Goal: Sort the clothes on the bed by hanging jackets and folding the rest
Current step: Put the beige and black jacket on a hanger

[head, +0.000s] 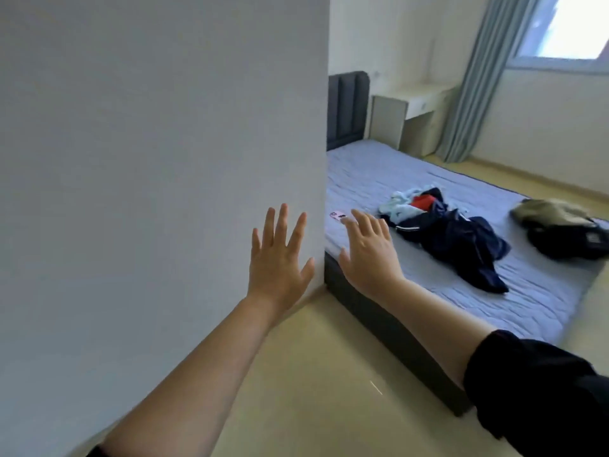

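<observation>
Bright bedroom, white wall (148, 159) close on the left. Left hand (280, 258) by the wall edge, right hand (370, 258) before the bed (379, 169) edge, fingers (364, 222) spread wide, holding nothing. Beyond, off to the right: dark blue jacket (461, 245), stretched slantwise across the bed. Nearer to the right hand. Farthest back, green-and-black pile (560, 222).

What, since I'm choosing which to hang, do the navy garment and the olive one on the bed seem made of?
Navy garment: thin synthetic, perhaps nylon, faintly glossy; crisp crumples, slight sheen. Olive garment: thicker matte cloth, perhaps cotton; dull, soft folds. Both uncertain from here.
</observation>
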`<state>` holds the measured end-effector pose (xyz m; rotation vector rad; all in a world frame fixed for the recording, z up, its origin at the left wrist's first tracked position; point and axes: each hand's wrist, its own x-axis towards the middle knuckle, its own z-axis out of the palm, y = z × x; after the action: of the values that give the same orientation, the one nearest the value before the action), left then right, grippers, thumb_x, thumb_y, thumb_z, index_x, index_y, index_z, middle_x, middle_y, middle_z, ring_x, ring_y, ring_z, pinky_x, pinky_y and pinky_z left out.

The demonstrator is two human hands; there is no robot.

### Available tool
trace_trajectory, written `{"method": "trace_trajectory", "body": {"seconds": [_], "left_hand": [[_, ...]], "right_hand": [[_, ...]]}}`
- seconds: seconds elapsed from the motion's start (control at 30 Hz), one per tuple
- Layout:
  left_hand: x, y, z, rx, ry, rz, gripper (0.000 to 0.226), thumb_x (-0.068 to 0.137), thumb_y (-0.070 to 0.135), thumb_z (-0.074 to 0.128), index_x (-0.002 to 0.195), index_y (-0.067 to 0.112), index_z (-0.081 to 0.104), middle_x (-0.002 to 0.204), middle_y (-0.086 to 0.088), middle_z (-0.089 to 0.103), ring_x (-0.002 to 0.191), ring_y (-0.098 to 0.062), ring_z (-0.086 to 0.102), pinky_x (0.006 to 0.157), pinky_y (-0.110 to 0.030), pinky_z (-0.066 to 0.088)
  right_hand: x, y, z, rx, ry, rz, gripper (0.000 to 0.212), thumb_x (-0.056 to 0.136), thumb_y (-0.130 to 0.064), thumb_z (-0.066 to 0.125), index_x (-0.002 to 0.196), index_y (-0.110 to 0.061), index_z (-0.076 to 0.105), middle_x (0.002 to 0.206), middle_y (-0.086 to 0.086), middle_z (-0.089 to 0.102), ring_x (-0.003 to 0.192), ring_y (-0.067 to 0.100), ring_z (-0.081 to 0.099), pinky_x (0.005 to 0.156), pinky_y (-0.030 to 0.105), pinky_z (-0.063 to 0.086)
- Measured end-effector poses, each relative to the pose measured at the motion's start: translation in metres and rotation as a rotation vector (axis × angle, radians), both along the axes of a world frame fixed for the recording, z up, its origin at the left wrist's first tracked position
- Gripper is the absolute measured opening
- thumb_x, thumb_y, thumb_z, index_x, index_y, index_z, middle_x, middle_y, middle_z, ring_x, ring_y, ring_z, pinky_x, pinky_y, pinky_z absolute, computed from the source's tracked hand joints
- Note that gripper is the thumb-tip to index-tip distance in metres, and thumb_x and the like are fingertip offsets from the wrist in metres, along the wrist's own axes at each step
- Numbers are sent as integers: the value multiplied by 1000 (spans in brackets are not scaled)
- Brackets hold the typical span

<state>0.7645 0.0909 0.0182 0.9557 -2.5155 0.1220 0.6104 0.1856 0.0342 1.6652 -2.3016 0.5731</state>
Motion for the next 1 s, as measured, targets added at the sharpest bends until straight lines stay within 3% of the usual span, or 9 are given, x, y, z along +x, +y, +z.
{"method": "trace_trajectory", "body": {"seconds": [0.1, 0.27, 0.4, 0.5, 0.6, 0.73, 1.0], "left_hand": [[-87, -11, -3, 36, -44, -154, 82, 92, 52, 41, 146, 34, -18, 159, -5, -16, 146, -26, -17, 116, -50, -1], [-228, 8, -17, 43, -143, -448, 85, 92, 52, 43, 143, 35, -22, 158, -4, -20, 145, -25, -20, 115, -53, -2], [-333, 71, -41, 85, -177, -595, 85, 92, 53, 41, 144, 35, -24, 153, 1, -32, 140, -22, -31, 113, -50, -11], [-405, 138, -60, 111, -233, -699, 85, 93, 53, 43, 149, 32, -17, 156, -1, -27, 142, -23, -29, 112, -50, -13], [-472, 200, -70, 97, -257, -743, 85, 93, 53, 41, 144, 33, -25, 157, -2, -25, 142, -24, -27, 112, -50, -14], [-558, 268, -77, 144, -265, -746, 81, 94, 51, 41, 150, 31, -15, 159, -3, -19, 144, -25, -22, 115, -53, -6], [-713, 331, -82, 112, -324, -821, 77, 94, 52, 36, 151, 31, -12, 158, -2, -21, 144, -24, -22, 115, -53, -5]], "right_hand": [[-75, 18, -8, 60, -30, -218, 58, 95, -32, 47, 147, -13, 27, 156, 8, 19, 145, 23, 12, 119, 44, 6], [-180, 77, -36, 118, -130, -503, 62, 94, -28, 47, 149, -12, 24, 158, 8, 15, 146, 24, 9, 119, 47, 3], [-249, 149, -63, 123, -189, -675, 60, 93, -27, 49, 146, -11, 29, 156, 10, 19, 145, 26, 13, 117, 48, 5], [-303, 216, -80, 138, -208, -768, 59, 93, -28, 49, 146, -12, 29, 156, 10, 20, 145, 24, 13, 116, 48, 5], [-362, 285, -88, 170, -214, -843, 60, 93, -30, 48, 146, -12, 28, 156, 10, 20, 145, 24, 12, 116, 50, 5], [-452, 358, -88, 197, -211, -904, 62, 92, -30, 49, 147, -11, 27, 156, 10, 20, 145, 24, 12, 117, 51, 6], [-587, 403, -94, 215, -235, -963, 63, 95, -35, 43, 150, -14, 19, 157, 7, 13, 146, 21, 6, 118, 49, 3]]}}
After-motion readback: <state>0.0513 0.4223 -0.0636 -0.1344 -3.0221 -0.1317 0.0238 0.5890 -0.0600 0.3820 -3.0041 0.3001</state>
